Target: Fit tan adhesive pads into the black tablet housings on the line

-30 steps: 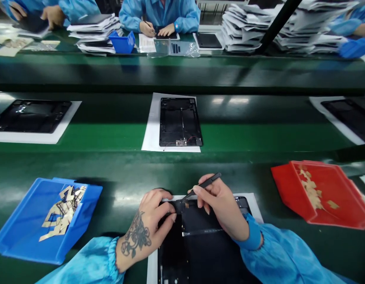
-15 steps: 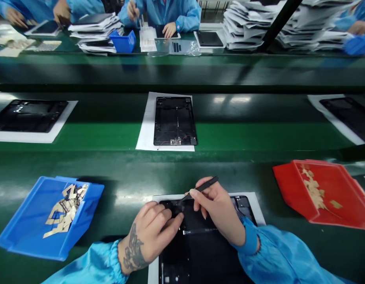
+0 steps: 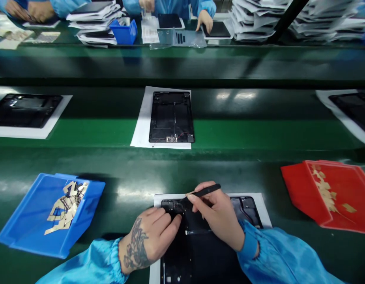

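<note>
Black tablet shell (image 3: 200, 252), bench near edge: L hand (image 3: 152, 232) pins it flat; R hand (image 3: 220, 217) pinches tweezers (image 3: 200, 194). Keep tip low, pressure light.

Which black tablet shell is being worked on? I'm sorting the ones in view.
The nearest black tablet shell, under both hands; the right hand holds black tweezers to it.

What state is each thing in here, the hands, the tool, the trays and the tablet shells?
left hand: fingers pressed flat on the near shell's top edge.
right hand: pinching the black tweezers.
black tweezers: held, tip down at the near shell's top.
near shell: open, insides showing, on a white sheet.
belt shell: open, lying alone on its sheet.
blue tray: holds tan strips.
red tray: holds a few tan scraps.
</note>
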A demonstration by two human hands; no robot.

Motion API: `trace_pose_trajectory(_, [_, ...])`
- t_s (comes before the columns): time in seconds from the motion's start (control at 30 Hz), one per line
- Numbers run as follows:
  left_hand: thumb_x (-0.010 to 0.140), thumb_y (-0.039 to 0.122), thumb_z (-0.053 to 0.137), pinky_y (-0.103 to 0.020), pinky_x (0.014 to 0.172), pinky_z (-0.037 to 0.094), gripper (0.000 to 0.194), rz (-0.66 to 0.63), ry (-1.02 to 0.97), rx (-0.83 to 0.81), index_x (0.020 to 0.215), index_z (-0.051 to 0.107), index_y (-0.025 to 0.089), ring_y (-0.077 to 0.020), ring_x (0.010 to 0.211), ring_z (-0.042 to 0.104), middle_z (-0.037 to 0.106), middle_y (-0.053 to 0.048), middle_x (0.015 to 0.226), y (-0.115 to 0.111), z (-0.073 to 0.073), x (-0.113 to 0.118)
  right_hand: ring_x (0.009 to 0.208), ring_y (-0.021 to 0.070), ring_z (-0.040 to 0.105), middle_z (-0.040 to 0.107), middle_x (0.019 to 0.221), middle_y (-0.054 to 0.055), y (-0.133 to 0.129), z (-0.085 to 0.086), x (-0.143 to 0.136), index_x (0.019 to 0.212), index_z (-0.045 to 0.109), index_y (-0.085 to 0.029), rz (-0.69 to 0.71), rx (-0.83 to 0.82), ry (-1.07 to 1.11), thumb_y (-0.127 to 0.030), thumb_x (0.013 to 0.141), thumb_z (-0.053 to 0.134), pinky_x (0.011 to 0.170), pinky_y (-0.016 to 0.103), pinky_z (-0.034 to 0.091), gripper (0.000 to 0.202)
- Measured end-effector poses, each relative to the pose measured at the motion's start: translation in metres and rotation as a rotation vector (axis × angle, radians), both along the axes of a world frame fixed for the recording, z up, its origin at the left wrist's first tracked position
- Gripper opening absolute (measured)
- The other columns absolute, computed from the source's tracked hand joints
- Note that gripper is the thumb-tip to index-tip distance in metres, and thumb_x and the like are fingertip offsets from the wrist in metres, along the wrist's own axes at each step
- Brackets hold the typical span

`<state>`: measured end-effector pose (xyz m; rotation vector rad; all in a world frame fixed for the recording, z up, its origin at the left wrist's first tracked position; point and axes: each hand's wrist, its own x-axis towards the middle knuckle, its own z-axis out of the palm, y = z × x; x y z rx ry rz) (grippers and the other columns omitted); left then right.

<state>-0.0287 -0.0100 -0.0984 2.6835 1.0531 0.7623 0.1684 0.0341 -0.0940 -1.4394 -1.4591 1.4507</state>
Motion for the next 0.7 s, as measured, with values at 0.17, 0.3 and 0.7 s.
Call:
trace_pose_trajectory(0.17, [0.083,0.006,0.053,-0.032,0.050,0.047,0.021,-0.004,0.015,0.010,0.103,0.061,0.004,-0.0180,0.058,0.053,0.058,-0.006,0.065,0.0030,-0.0007,0.0002,0.055,0.0101,0.061,0.060,0.059,-0.004,0.0002,0.0024,-0.0016,0.090,0.051,-0.019,-0.002,0.016,-0.027,-0.030,0.086,0.062,0.051,0.019,0.044,0.016])
trace_pose_trajectory(0.3, [0.083,0.006,0.053,-0.031,0.049,0.046,0.022,0.008,0.017,0.030,0.104,0.061,0.004,-0.0174,0.057,0.053,0.057,-0.005,0.064,0.0032,-0.0002,0.0004,0.055,0.0105,0.061,0.061,0.061,-0.004,0.0000,0.0021,-0.0016,0.090,0.052,-0.019,-0.005,0.022,-0.041,-0.031,0.086,0.061,0.051,0.019,0.045,0.015])
trace_pose_trajectory(0.7, [0.085,0.006,0.051,-0.032,0.052,0.048,0.022,0.017,0.014,0.043,0.105,0.061,0.004,-0.0177,0.059,0.055,0.058,-0.005,0.064,0.0008,-0.0003,-0.0009,0.052,0.0111,0.060,0.062,0.062,-0.002,0.0006,0.0035,-0.0028,0.088,0.052,-0.019,-0.005,0.037,-0.056,-0.031,0.086,0.060,0.050,0.020,0.045,0.015])
